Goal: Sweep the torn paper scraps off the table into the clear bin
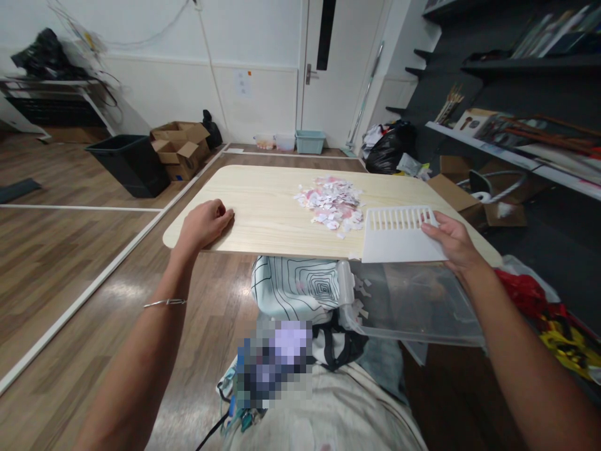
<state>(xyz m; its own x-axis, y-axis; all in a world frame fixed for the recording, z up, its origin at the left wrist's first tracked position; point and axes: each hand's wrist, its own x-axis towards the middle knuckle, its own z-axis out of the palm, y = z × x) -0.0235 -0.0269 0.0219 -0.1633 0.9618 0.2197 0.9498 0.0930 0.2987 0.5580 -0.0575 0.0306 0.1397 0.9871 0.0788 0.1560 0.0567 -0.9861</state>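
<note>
A pile of pink and white paper scraps (pixel 333 205) lies on a light wooden table (pixel 263 194), right of its middle. My right hand (pixel 449 241) grips the right edge of a white slotted plastic board (pixel 399 235) that rests on the table's near edge beside the pile. Below that edge a clear plastic bin (pixel 413 307) sits on my lap with a few scraps along its left wall. My left hand (pixel 204 224) rests on the table's near left edge, fingers curled loosely, holding nothing.
A black bin (pixel 129 163) and open cardboard boxes (pixel 181 149) stand on the wood floor at left. A black rubbish bag (pixel 389 150) and boxes lie at right under dark shelves (pixel 516 94). A white door (pixel 338 69) is behind the table.
</note>
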